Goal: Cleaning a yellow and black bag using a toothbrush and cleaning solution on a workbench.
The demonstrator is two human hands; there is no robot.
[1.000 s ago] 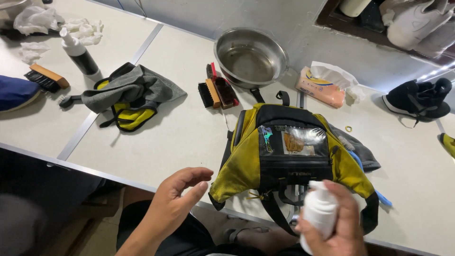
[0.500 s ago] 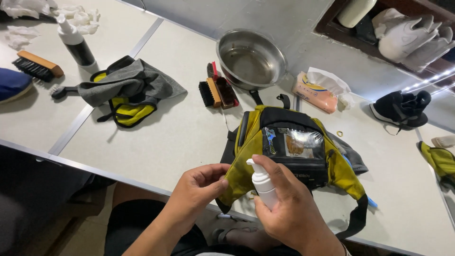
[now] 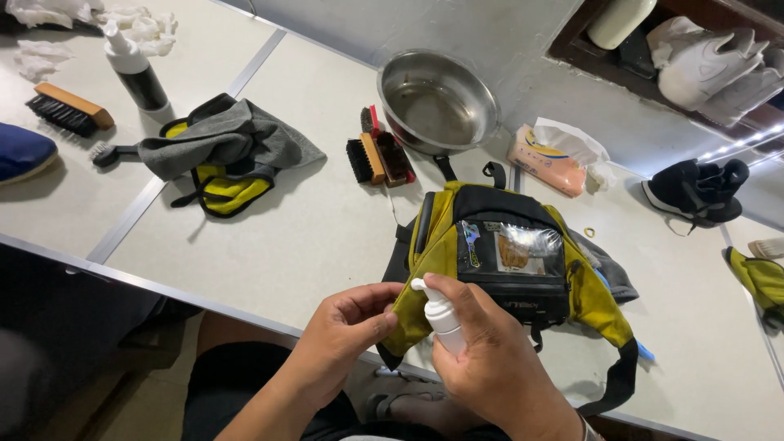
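Item: small white plastic pump bottle (image 3: 445, 320), lower centre of frame, upright with a slight tilt, long axis running up and down, nozzle end uppermost and pointing left.

Grip, right hand (image 3: 498, 367): clenched around the bottle's body, forefinger laid over the pump head. Grip, left hand (image 3: 347, 335): holds nothing, fingers curled, fingertips just beside the nozzle. The nozzle lies directly between the two hands; the left hand is the nearer to its outlet. Just behind the nozzle, slightly up and right of it, lies the nearest flap of the bag.

Item: yellow and black fabric waist bag (image 3: 506, 261), centre of frame, lying flat on the pale laminate bench (image 3: 310, 237) with its near edge at the bench's edge. Woven cloth, clear glossy plastic window on the front, black webbing straps trailing lower right.

Other stock on the bench:
- round stainless steel bowl (image 3: 437, 102), upper centre, smooth, dull shine;
- two wooden-backed bristle brushes (image 3: 377, 155), side by side, left of the bowl's near rim;
- grey towel over a yellow and black pouch (image 3: 224, 151), left of centre, soft, crumpled;
- black-bodied pump bottle with white top (image 3: 135, 69), upper left;
- wooden scrub brush with dark bristles (image 3: 69, 108), far left;
- soft pack of wipes in pink wrapper (image 3: 555, 159), right of the bowl;
- black shoe (image 3: 694, 189), far right.
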